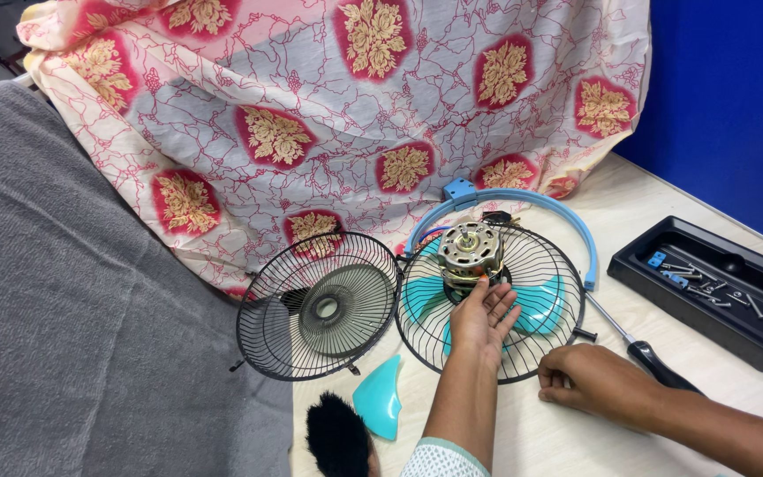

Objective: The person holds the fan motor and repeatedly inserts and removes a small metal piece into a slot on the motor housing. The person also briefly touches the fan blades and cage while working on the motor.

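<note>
Fan motor [470, 250] sits at twelve o'clock from the left hand [481, 320], whose spread fingers [498, 300] touch its lower edge inside the rear wire guard [536, 256], while the right hand [595, 382], curled, rests at four o'clock on the tabletop [611, 212].

Two wire fan grilles [318, 306], one motor [469, 250], one screwdriver [642, 349], one black tray [708, 291].

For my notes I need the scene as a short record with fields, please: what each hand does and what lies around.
left hand: fingertips on the fan motor
right hand: rests closed on the table
under motor: wire guard over teal blades
left of it: second wire guard
right: screwdriver, black tray with screws
behind: blue ring, patterned cloth
</note>
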